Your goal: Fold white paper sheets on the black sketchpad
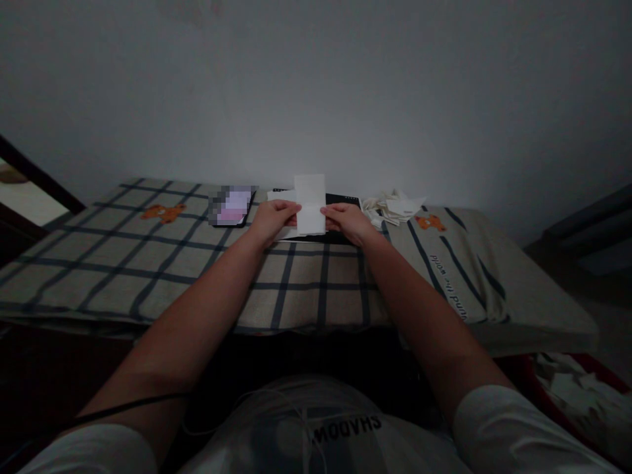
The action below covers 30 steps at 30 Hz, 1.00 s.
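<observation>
Paper strip point(311, 203) upright, long axis vertical

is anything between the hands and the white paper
Nothing visible. The left hand and right hand each already pinch a side edge of the white paper, held upright above the dark pad on the checked cloth. The paper pile lies off to the right.

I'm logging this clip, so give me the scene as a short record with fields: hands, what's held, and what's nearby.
left hand: pinches the left edge of the white paper
right hand: pinches its right edge
paper: upright, above a dark flat thing
surface: checked cloth
left of hands: phone
right of hands: heap of crumpled papers
</observation>
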Each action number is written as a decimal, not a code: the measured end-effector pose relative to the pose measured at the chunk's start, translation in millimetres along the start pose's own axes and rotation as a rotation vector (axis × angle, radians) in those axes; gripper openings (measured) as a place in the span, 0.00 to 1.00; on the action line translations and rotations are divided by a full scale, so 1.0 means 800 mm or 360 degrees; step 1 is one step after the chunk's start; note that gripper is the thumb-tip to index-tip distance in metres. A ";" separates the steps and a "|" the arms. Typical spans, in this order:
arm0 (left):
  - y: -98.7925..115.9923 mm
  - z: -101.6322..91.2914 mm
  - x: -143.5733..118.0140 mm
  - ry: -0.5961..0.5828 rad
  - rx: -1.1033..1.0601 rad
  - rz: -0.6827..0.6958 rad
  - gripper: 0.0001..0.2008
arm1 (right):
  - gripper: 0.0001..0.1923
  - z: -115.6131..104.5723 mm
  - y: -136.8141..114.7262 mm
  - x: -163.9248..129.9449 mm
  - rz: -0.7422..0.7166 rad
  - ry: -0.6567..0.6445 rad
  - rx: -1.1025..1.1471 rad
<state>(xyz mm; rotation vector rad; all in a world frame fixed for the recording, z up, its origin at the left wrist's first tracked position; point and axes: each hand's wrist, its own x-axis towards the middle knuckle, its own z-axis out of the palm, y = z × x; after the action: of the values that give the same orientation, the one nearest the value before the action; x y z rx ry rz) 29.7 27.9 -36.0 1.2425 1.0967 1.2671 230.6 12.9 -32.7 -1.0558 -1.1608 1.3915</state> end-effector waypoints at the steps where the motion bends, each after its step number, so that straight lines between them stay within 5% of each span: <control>1: -0.001 0.000 0.001 0.0014 0.0010 0.0011 0.07 | 0.03 0.000 0.001 0.001 0.0005 -0.0005 -0.0015; 16: -0.007 0.000 0.008 0.0141 -0.0013 0.0122 0.03 | 0.11 0.008 0.002 -0.001 0.0001 0.0108 -0.0239; 30: -0.002 -0.002 0.006 0.0291 -0.0011 0.0105 0.07 | 0.10 0.017 0.002 -0.007 0.0135 -0.0049 -0.0237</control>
<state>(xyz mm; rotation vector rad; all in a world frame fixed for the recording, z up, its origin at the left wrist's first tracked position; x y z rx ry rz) 28.7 32.7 -37.4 1.1834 1.1883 1.4562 217.6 5.7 -31.6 -1.2040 -1.2708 1.4082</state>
